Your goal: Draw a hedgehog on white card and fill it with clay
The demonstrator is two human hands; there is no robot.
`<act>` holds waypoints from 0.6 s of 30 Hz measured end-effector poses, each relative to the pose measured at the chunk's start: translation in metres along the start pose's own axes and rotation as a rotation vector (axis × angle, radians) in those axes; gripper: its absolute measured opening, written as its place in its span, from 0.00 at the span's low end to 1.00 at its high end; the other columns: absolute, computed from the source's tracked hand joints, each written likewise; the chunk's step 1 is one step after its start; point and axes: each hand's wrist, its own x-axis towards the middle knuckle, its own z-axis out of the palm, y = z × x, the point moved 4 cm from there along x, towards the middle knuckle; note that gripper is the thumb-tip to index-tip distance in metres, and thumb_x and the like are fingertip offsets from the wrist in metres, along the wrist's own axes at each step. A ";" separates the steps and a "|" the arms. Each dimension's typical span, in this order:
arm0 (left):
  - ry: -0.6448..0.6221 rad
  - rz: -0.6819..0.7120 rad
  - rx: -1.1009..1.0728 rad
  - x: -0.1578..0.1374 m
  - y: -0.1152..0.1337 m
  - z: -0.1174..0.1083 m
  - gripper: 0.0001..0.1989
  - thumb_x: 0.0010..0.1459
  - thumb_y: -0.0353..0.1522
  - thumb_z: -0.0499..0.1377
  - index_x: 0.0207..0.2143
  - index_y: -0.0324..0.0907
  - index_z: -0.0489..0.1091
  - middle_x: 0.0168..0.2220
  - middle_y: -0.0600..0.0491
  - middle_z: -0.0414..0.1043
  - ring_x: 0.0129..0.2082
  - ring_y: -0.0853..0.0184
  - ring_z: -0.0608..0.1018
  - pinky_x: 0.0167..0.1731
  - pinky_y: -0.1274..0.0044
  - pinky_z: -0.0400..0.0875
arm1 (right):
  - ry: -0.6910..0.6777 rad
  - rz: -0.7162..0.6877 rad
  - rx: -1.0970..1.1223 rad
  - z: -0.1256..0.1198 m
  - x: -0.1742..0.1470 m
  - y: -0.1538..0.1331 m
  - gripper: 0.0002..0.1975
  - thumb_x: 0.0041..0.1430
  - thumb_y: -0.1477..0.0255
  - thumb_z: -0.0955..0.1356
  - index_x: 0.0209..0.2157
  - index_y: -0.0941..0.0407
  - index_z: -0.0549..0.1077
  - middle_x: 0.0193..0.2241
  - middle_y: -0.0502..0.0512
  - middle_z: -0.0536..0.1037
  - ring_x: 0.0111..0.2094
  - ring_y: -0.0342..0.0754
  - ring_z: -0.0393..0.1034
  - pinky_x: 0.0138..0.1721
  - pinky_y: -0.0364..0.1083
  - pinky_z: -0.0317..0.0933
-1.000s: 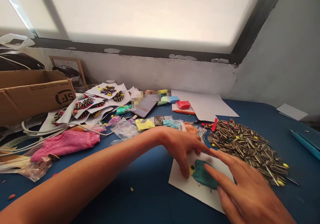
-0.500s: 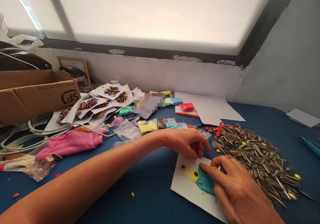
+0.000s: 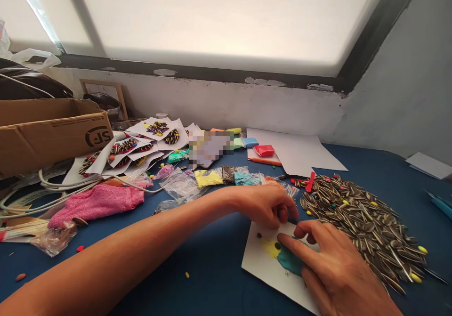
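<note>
A small white paper sheet lies on the table in front of me, with a yellow and blue clay figure on it. The yellow clay bears a dark oval piece. Beside it the blue clay is spread in a flat patch, with pencil marks below. My left hand has bent fingers and holds the sheet at its far edge. My right hand rests over the sheet, its index finger stretched out onto the blue clay near the yellow; the other fingers are apart and partly hide the clay.
Striped sunflower seeds are heaped to the right, with metal tools among them. Clay packets line the table beyond my left arm. At left are a pink cloth, a cable, seed-covered papers and a cardboard box.
My right index fingertip has moved slightly left and down across the blue clay, toward the yellow. The left hand has stayed almost in place at the sheet's far edge.
</note>
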 end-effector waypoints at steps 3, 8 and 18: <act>-0.011 0.001 0.012 0.000 0.001 0.001 0.20 0.49 0.19 0.54 0.46 0.33 0.70 0.34 0.54 0.67 0.32 0.73 0.70 0.30 0.82 0.66 | 0.002 0.000 -0.004 0.000 -0.002 0.001 0.19 0.50 0.81 0.61 0.41 0.55 0.77 0.36 0.61 0.71 0.34 0.50 0.68 0.32 0.49 0.69; -0.021 0.003 0.025 0.001 0.001 0.002 0.20 0.48 0.18 0.54 0.45 0.33 0.70 0.34 0.55 0.66 0.32 0.73 0.69 0.30 0.82 0.65 | -0.021 0.011 -0.007 0.001 -0.009 0.003 0.21 0.52 0.81 0.62 0.45 0.54 0.76 0.39 0.61 0.71 0.37 0.50 0.69 0.35 0.49 0.70; -0.022 -0.006 -0.018 0.000 -0.001 0.002 0.20 0.49 0.19 0.54 0.46 0.33 0.69 0.35 0.54 0.66 0.33 0.73 0.70 0.33 0.81 0.67 | -0.048 0.054 0.034 0.000 -0.020 0.009 0.21 0.55 0.78 0.63 0.49 0.50 0.74 0.43 0.60 0.71 0.42 0.51 0.69 0.39 0.48 0.68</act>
